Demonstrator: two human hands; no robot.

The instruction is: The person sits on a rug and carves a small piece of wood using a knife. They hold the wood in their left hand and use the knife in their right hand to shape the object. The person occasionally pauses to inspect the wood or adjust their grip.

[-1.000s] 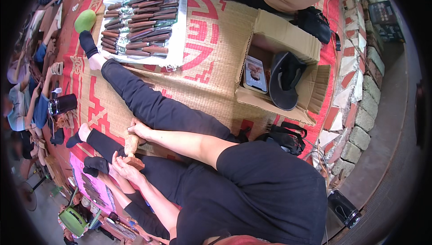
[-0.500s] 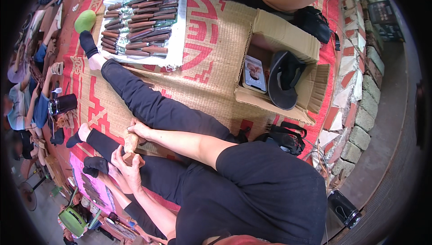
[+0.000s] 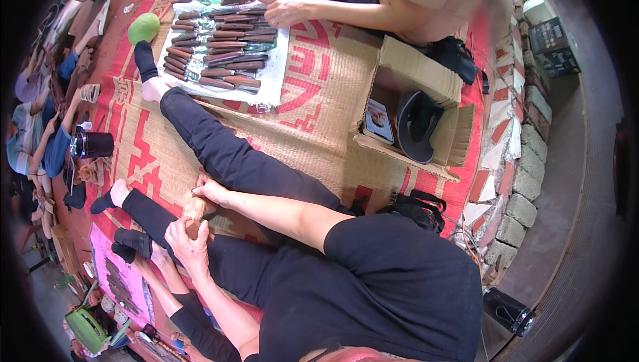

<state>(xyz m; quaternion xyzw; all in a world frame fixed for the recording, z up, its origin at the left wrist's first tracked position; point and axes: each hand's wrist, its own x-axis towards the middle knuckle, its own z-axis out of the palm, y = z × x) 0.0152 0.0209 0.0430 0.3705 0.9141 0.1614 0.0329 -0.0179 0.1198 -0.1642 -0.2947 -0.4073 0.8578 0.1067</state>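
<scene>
Soft, even daylight, with no hard shadows or glare. Fisheye bending curves the edges, and the corners fall black.

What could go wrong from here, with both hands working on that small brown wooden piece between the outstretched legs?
1. The small brown wooden piece is gripped by the left hand and right hand directly above the black trouser legs, so a slip might hit a thigh.
2. It rests on nothing firm; it may drop onto the woven straw mat.
3. A neighbour's black-socked foot lies close and could get bumped.

Black short-sleeve tee, black trousers, black socks, bare forearms, no gloves
</scene>
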